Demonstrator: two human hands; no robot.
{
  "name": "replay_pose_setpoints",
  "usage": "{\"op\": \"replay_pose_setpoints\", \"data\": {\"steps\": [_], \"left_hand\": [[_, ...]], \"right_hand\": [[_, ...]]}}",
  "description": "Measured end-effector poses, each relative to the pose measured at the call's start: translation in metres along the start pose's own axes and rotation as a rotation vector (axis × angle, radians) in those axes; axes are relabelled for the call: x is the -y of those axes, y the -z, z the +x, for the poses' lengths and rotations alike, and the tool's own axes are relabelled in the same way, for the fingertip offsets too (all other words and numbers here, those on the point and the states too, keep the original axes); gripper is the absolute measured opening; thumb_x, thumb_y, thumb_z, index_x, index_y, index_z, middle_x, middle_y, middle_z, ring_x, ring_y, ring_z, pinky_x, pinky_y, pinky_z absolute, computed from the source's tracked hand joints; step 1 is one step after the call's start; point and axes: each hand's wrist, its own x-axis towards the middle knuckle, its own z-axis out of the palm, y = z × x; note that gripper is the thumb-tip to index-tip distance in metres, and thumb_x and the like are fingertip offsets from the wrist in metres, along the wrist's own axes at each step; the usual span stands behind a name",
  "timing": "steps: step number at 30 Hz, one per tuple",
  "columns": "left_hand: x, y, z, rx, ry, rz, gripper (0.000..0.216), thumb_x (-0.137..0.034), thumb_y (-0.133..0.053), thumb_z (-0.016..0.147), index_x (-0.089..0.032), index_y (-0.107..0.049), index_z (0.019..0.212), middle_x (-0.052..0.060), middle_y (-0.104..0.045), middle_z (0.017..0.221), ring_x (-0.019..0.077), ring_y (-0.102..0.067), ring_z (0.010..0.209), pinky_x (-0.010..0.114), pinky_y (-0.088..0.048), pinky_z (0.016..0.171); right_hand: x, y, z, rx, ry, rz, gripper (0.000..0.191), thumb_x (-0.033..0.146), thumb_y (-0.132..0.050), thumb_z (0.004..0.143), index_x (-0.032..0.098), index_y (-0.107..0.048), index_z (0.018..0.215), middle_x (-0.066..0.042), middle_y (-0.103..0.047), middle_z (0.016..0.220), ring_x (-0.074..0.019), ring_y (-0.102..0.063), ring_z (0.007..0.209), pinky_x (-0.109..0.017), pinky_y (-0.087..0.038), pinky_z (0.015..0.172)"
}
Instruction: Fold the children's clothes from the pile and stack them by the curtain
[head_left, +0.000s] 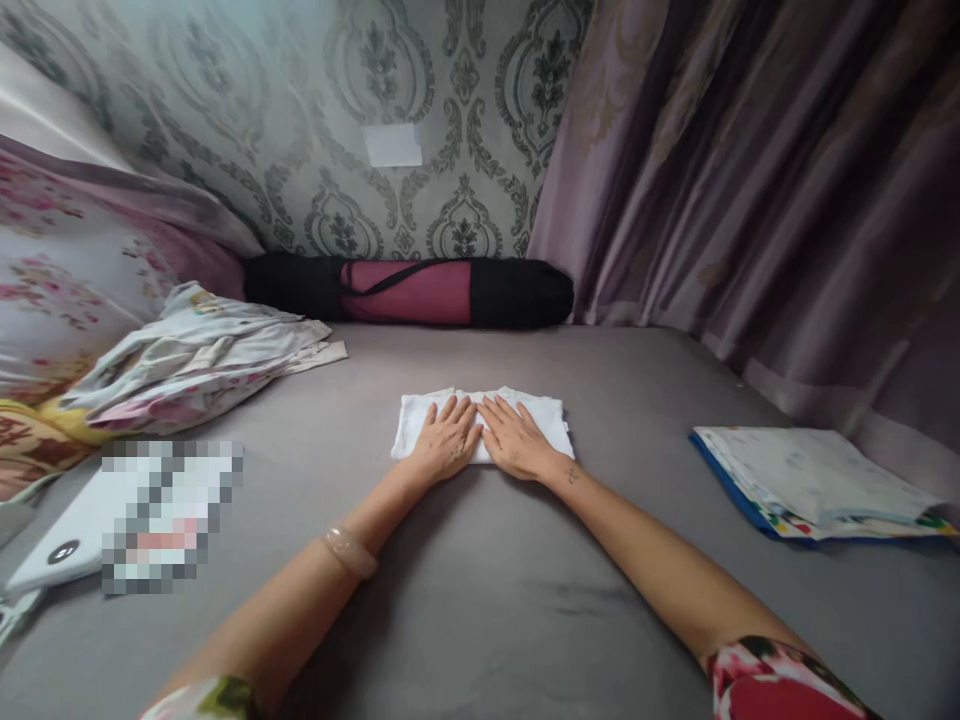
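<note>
A white folded cloth (409,420), perhaps a garment, lies flat on the grey bed sheet (480,600) in front of me. My left hand (448,440) rests palm down on its left half, fingers stretched and pointing away from me. On the right half, my right hand (516,440) lies flat in the same way, its fingers extended. The fingertips of both hands almost meet at the middle of the cloth. Neither hand grasps anything. A small tag shows at the cloth's right edge.
A black and maroon roll bag (405,290) lies along the patterned wall. To the left are rumpled light clothes (202,345), a white device (67,530) and a blurred-out item. Folded printed cloths (817,475) lie at right, near purple curtains (675,150).
</note>
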Motion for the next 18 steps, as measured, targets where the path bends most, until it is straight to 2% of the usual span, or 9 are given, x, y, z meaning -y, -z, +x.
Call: {"op": "replay_pose_setpoints", "data": {"steps": [4,9,13,18], "left_hand": [[0.004,0.005,-0.004,0.029,0.064,-0.005,0.059,-0.05,-0.024,0.098,-0.02,-0.032,0.149,0.011,-0.028,0.156,0.0323,-0.021,0.144,0.053,-0.02,0.115],[0.014,0.007,-0.009,0.001,0.1,0.019,0.068,-0.06,-0.026,0.095,-0.018,-0.032,0.148,0.015,-0.03,0.154,0.0327,-0.024,0.143,0.052,-0.02,0.114],[0.032,0.005,-0.017,-0.014,0.118,0.032,0.075,-0.064,-0.026,0.093,-0.013,-0.032,0.148,0.017,-0.03,0.154,0.0322,-0.022,0.144,0.052,-0.016,0.116],[0.056,0.004,-0.028,0.006,0.16,-0.018,0.074,-0.063,-0.022,0.094,-0.013,-0.032,0.147,0.017,-0.024,0.156,0.0311,-0.018,0.145,0.046,-0.019,0.116]], "right_hand": [[-0.006,-0.003,-0.002,-0.007,-0.004,0.026,0.057,0.037,-0.022,0.098,0.015,-0.029,0.151,-0.007,-0.026,0.156,-0.023,-0.016,0.145,-0.048,-0.013,0.117],[-0.01,0.002,-0.007,0.008,-0.082,0.02,0.06,0.039,-0.019,0.099,0.009,-0.028,0.15,-0.011,-0.022,0.157,-0.0224,-0.016,0.145,-0.043,-0.013,0.118],[-0.021,0.004,-0.017,0.016,-0.142,-0.043,0.064,0.043,-0.017,0.099,0.006,-0.027,0.15,-0.013,-0.022,0.157,-0.0233,-0.018,0.145,-0.042,-0.013,0.118],[-0.045,0.003,-0.035,-0.005,-0.256,-0.105,0.064,0.043,-0.017,0.099,0.005,-0.03,0.149,-0.015,-0.022,0.157,-0.0262,-0.017,0.145,-0.044,-0.013,0.118]]}}
